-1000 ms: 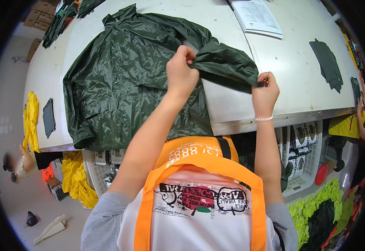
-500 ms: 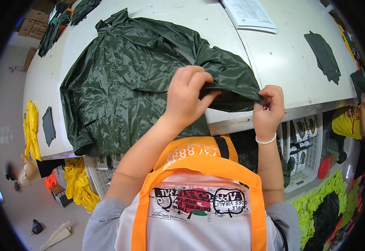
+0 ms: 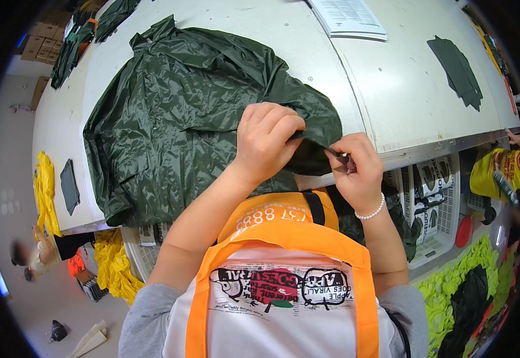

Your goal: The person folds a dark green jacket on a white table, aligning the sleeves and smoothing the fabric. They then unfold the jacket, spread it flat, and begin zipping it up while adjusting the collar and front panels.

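Observation:
A dark green, shiny, crinkled jacket (image 3: 170,113) lies spread over the left and middle of the white table, its collar toward the far side. My left hand (image 3: 269,136) is closed on the fabric of its right-hand sleeve, fingers curled over the top of a fold. At the sleeve's end, my right hand (image 3: 358,164) pinches the cuff edge between thumb and fingers. Between my hands the fabric is lifted and hangs in a dark hollow fold near the table's front edge. A bead bracelet sits on my right wrist.
On the white table (image 3: 403,89) lie a paper stack (image 3: 349,19) and dark fabric pieces (image 3: 457,71). Yellow garments (image 3: 46,191) hang at the left edge. Below the right edge stands a white crate (image 3: 433,206) of packaged goods, with lime-green fabric (image 3: 451,286) nearby. Other people are at both sides.
My right hand has moved left and slightly down with the cuff, closer to my left hand. The stretched sleeve has slackened and bunched. My left hand stays nearly in place.

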{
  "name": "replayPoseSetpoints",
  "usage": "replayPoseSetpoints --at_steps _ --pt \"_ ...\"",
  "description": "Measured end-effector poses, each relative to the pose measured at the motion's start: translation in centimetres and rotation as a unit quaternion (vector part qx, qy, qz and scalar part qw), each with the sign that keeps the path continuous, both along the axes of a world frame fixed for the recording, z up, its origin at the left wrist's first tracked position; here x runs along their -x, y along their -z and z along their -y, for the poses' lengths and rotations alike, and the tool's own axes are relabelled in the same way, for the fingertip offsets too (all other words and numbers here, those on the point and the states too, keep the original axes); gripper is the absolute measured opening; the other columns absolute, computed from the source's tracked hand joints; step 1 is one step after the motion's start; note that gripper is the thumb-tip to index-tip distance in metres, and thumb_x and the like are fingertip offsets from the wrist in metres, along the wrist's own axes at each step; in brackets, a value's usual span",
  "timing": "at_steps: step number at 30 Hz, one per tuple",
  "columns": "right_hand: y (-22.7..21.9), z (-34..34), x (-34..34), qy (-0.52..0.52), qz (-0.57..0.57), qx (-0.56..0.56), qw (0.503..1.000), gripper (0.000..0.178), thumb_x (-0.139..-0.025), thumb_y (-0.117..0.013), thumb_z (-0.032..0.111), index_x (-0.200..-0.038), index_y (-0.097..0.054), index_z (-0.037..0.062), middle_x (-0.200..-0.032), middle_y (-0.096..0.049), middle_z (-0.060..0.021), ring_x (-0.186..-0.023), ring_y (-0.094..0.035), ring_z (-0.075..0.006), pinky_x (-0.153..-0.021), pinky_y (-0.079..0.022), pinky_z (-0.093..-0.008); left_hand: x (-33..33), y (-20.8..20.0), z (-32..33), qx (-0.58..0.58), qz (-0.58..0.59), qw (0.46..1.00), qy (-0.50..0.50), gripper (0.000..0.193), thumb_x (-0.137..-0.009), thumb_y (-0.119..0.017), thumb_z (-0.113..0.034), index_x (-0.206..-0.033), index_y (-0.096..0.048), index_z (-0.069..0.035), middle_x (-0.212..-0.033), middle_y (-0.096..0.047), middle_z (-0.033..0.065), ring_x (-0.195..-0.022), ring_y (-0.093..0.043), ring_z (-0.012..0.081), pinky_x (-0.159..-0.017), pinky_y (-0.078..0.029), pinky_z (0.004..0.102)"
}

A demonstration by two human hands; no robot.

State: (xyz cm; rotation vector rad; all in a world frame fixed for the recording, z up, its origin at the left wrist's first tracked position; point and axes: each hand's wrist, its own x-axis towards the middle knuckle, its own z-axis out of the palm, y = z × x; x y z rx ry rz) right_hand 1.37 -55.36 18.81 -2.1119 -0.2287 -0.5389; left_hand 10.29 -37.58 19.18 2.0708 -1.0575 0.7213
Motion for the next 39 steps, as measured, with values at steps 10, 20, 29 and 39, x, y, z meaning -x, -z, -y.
replayPoseSetpoints --at_steps 10,20,29,39 --pt "-1.1 -0.7 0.2 -0.125 -0.175 -0.188 0.958 0.026 -0.083 -0.061 0.003 -0.107 -0.050 0.0018 -0.089 -0.053 -0.0057 -0.063 -0.050 -0.0108 -0.059 -0.043 -0.0230 -0.7 1.9 -1.6 -0.009 0.024 1.000 0.016 0.026 -0.062 -0.067 -0.014 -0.085 -0.063 -0.004 -0.094 -0.064 0.0090 -0.086 -0.060 0.0295 -0.075 -0.049 0.0376" --pt "0.6 -0.2 -3.8 -0.101 -0.211 -0.173 0.957 0.018 -0.091 -0.058 0.011 -0.102 -0.054 -0.0019 -0.092 -0.055 -0.0074 -0.074 -0.054 -0.0123 -0.068 -0.047 -0.0235 -0.7 1.9 -2.3 -0.030 0.087 0.995 0.034 0.028 -0.061 -0.066 -0.017 -0.086 -0.064 -0.004 -0.093 -0.065 0.0085 -0.085 -0.062 0.0272 -0.072 -0.050 0.0351" --pt "-0.1 -0.8 -4.6 -0.117 -0.157 -0.126 0.972 0.015 -0.087 -0.062 0.007 -0.097 -0.056 -0.0022 -0.089 -0.055 -0.0087 -0.074 -0.057 -0.0139 -0.066 -0.048 -0.0240 -0.8 1.7 -2.3 -0.019 0.093 0.995 0.026 0.027 -0.062 -0.066 -0.017 -0.086 -0.064 -0.004 -0.092 -0.065 0.0084 -0.083 -0.062 0.0269 -0.072 -0.050 0.0347" --pt "-2.4 -2.3 -1.7 -0.089 -0.161 -0.108 0.977 0.064 -0.057 -0.089 0.026 -0.103 -0.051 0.0040 -0.081 -0.053 -0.0025 -0.067 -0.052 -0.0102 -0.061 -0.045 -0.0223 -1.0 0.9 -1.7 -0.027 0.031 0.999 -0.008 0.026 -0.060 -0.067 -0.016 -0.083 -0.063 -0.006 -0.092 -0.064 0.0078 -0.085 -0.061 0.0281 -0.074 -0.049 0.0372"
